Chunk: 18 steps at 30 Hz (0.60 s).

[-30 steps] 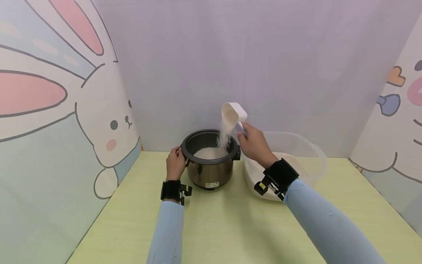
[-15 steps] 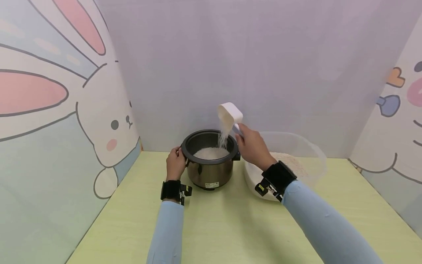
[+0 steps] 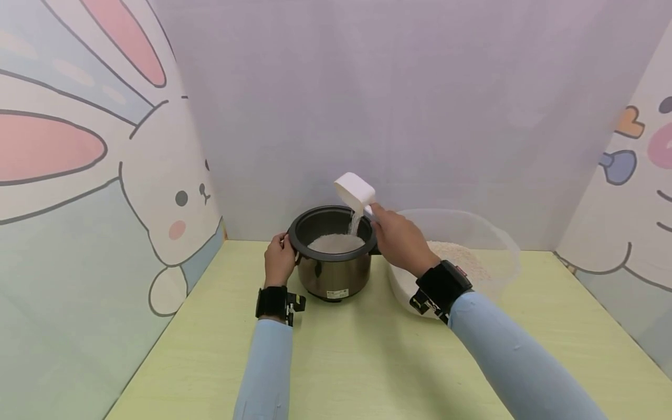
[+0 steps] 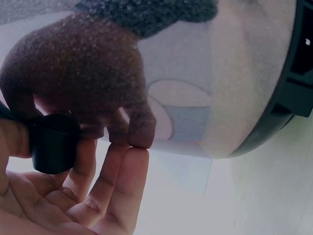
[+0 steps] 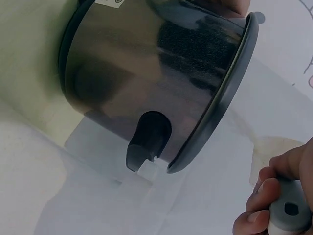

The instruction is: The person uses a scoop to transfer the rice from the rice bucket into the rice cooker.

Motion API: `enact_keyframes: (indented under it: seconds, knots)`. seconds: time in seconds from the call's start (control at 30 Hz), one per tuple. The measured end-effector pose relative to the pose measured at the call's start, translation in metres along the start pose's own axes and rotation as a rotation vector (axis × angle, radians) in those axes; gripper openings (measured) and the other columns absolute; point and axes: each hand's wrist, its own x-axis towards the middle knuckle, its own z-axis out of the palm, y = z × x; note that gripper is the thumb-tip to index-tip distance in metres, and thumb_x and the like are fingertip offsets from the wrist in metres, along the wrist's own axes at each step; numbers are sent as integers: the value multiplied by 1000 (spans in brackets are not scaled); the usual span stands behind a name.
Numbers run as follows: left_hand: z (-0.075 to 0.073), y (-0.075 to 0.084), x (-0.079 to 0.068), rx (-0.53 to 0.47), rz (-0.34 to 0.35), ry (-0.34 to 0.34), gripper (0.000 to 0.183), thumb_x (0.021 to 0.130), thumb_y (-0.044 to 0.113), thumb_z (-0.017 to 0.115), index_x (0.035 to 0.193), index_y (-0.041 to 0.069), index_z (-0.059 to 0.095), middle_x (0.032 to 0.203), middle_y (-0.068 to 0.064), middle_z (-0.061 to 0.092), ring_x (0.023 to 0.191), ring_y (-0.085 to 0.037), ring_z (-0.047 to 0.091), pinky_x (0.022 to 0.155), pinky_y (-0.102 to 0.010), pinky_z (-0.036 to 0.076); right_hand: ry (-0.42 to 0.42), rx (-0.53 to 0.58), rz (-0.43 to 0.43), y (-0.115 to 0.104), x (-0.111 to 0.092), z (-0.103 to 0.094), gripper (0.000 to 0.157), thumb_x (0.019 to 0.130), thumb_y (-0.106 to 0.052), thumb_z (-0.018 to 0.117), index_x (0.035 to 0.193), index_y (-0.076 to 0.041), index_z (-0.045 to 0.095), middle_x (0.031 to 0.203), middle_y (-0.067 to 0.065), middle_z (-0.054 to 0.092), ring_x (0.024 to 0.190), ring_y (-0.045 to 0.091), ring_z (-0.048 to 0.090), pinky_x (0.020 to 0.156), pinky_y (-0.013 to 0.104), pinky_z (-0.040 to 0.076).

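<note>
A dark, shiny rice cooker (image 3: 333,277) without a lid stands on the table, white rice (image 3: 336,244) inside it. My left hand (image 3: 280,261) grips its left side handle (image 4: 55,149), the thumb on one side and fingers curled on the other. Above the pot's right rim, my right hand (image 3: 403,240) holds a white measuring scoop (image 3: 355,190) by its handle (image 5: 289,208). The scoop is tipped over to the left, and a thin stream of rice falls from it into the pot. In the right wrist view the scoop's cup is partly hidden by the fingers.
Right of the cooker, partly behind my right forearm, stands a translucent plastic tub (image 3: 508,248) holding more rice (image 3: 462,259). A pale curtain-like wall (image 3: 446,116) rises behind them. Cartoon-printed panels (image 3: 157,233) flank the yellow-green table (image 3: 336,361).
My right hand has moved slightly left and down, tipping the scoop further over. The falling stream of rice has thinned. My left hand and the cooker have stayed in place.
</note>
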Motion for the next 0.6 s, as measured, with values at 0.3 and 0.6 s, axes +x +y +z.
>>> enact_keyframes:
  seconds: [0.3, 0.6]
  knots:
    - [0, 1, 0, 18, 4, 8, 45, 112, 28, 42, 140, -4, 56, 120, -24, 66, 99, -35, 65, 78, -44, 53, -44, -111, -108, 3, -9, 3, 45, 105, -9, 55, 147, 5, 46, 100, 19, 66, 79, 31, 65, 66, 44, 52]
    - [1, 0, -1, 9, 16, 2, 44, 112, 28, 42, 139, -4, 56, 119, -23, 66, 97, -33, 64, 75, -39, 51, -52, -44, -112, 13, -14, 1, 41, 105, -9, 55, 144, 3, 47, 100, 17, 67, 79, 27, 63, 68, 42, 50]
